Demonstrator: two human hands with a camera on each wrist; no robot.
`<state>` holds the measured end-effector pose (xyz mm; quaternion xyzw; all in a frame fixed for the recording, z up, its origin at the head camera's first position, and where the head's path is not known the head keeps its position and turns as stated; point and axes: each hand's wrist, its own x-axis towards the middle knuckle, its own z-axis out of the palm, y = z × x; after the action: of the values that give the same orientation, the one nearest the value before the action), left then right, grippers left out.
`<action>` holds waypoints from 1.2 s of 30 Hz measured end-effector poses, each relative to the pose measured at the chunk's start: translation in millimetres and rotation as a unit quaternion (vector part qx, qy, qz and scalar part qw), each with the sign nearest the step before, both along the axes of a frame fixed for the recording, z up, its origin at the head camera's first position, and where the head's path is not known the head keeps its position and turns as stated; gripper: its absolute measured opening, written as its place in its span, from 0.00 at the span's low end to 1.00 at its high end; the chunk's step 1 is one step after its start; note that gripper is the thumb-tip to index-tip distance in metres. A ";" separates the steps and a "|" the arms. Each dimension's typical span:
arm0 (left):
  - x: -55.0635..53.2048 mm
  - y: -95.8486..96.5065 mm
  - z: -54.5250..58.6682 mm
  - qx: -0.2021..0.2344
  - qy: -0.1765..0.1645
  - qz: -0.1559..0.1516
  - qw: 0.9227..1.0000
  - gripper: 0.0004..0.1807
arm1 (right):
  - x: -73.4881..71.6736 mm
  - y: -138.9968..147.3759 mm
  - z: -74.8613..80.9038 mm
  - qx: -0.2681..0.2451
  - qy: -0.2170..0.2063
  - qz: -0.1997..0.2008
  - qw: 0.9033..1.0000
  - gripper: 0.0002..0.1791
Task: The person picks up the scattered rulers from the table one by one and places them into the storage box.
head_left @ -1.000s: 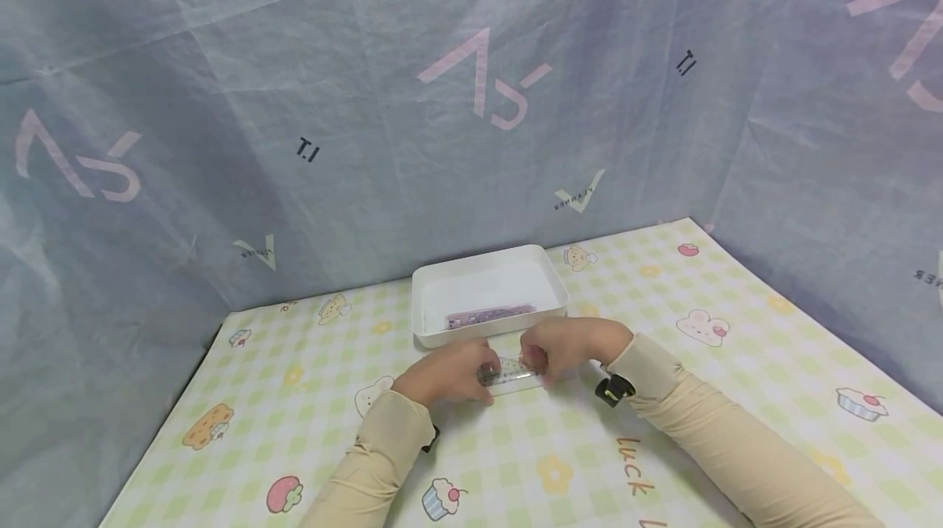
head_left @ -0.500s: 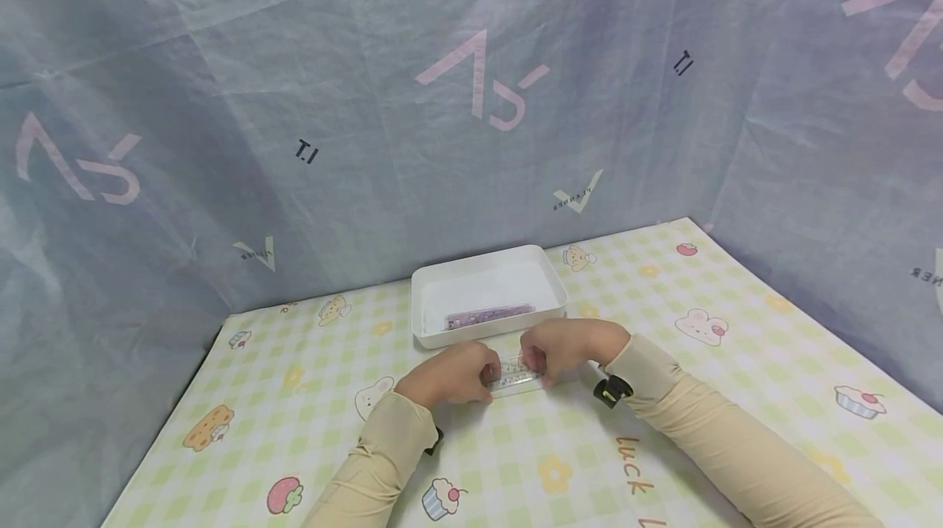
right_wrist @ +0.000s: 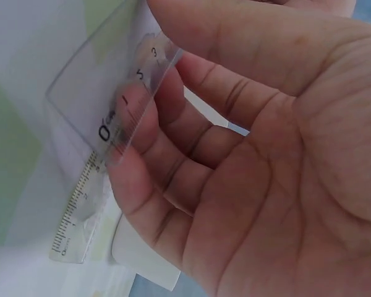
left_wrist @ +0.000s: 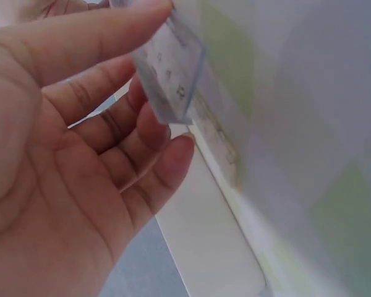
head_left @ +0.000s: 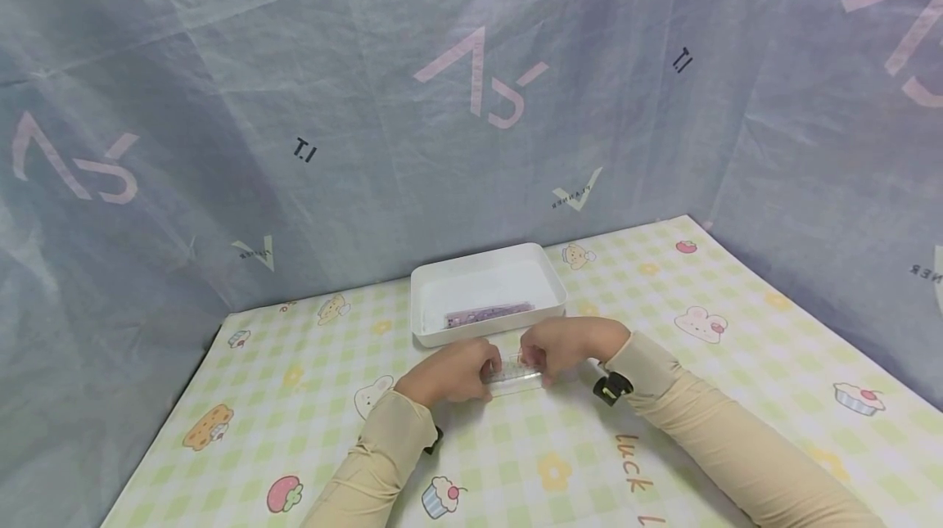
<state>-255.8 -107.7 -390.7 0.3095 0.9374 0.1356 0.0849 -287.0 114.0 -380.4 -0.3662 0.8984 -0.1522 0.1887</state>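
Observation:
A clear plastic ruler stretches between the two hands, just in front of the white tray. My left hand pinches its left end between thumb and fingers, and my right hand pinches the other end. In the right wrist view the ruler carries black centimetre numbers near its edge and stands tilted. Its squared-off left end shows in the left wrist view. A second transparent ruler lies on the cloth below the held one, partly hidden by fingers in the right wrist view.
Directly behind the hands stands a shallow white tray. Flat purple patterned strips lie along its front inside. A checked, cartoon-printed tablecloth covers the table, and a grey-blue curtain hangs behind and at the sides.
Both hands stay in nearly the same place with the same grip. The held ruler has turned slightly, so its markings and glare look different.

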 end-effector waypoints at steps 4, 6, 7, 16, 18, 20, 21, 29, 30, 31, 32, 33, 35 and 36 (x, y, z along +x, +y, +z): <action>-0.9 -1.7 -0.3 -0.003 0.005 -0.007 1.000 0.13 | -0.9 1.9 0.5 -0.017 -0.016 0.000 1.000 0.15; -1.2 -2.5 0.2 -0.004 0.010 -0.011 1.000 0.12 | -1.4 2.4 1.2 -0.020 -0.021 -0.002 1.000 0.14; -1.5 -2.7 0.1 -0.004 0.012 -0.012 1.000 0.12 | -1.8 2.9 1.3 -0.023 -0.022 -0.003 0.999 0.14; -1.3 -4.6 -1.5 -0.011 0.029 -0.016 0.999 0.12 | -1.5 3.1 2.8 -0.028 0.007 0.008 1.000 0.09; -1.3 -5.5 -1.8 -0.013 0.033 -0.015 0.999 0.12 | -1.1 2.7 3.8 -0.029 0.012 0.006 0.999 0.08; -1.7 -6.3 -1.8 -0.012 0.034 -0.013 0.999 0.12 | -0.4 2.5 5.1 -0.030 0.014 0.003 0.999 0.08; -1.9 -6.7 -1.4 -0.012 0.034 -0.013 0.999 0.12 | -0.4 2.6 5.5 -0.028 0.015 0.001 1.000 0.08; -4.6 -11.0 0.1 0.003 0.019 -0.005 1.000 0.19 | -3.6 2.3 4.5 -0.009 0.027 -0.011 1.000 0.09; -5.0 -11.5 0.3 0.008 0.015 -0.006 1.000 0.20 | -4.1 2.7 4.5 -0.010 0.027 -0.010 1.000 0.09; -5.1 -12.0 0.6 0.011 0.011 -0.005 1.000 0.21 | -4.3 3.2 4.7 -0.010 0.028 -0.009 1.000 0.09; -5.0 -12.6 0.9 0.012 0.006 -0.003 1.000 0.23 | -4.6 3.6 4.7 -0.010 0.028 -0.009 1.000 0.10; -5.1 -13.1 1.4 0.012 0.003 -0.002 1.000 0.24 | -5.0 4.1 5.0 -0.010 0.029 -0.007 0.999 0.09; -5.1 -14.0 2.3 0.011 0.000 -0.002 1.000 0.29 | -5.6 5.0 5.5 -0.011 0.032 -0.006 0.999 0.10; -5.1 -14.4 2.7 0.009 -0.001 -0.001 1.000 0.31 | -5.6 5.5 5.8 -0.012 0.033 -0.005 0.999 0.10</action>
<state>-260.9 -122.2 -388.0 0.3114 0.9356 0.1438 0.0833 -292.6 119.5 -374.6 -0.3685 0.9041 -0.1517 0.1543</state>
